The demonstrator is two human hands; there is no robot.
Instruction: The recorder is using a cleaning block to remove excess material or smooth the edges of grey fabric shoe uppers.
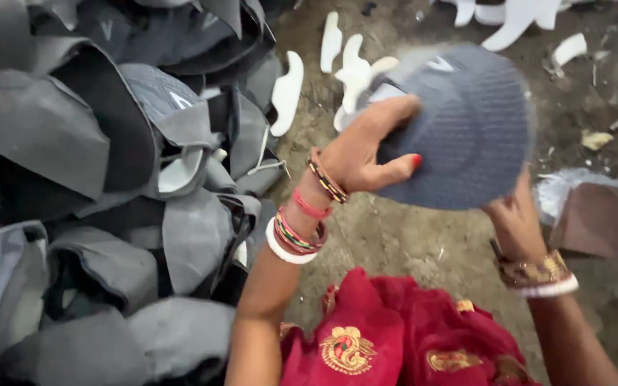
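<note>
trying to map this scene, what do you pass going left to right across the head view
heap of grey fabric pieces → left hand → grey knitted cap piece that both hands hold → right hand → brown block on the dirt floor

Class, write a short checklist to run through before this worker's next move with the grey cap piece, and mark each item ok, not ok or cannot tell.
1. Left hand grips the grey knitted cap piece: ok.
2. Right hand supports it from below: ok, though the fingers are hidden.
3. Piece sharp enough to inspect: not ok, blurred.
4. Pile of grey cap pieces close by the left hand: ok.
5. White cut-out scraps lie apart from the piece in hand: ok.
6. Red cloth apart from the hands: ok.
</note>
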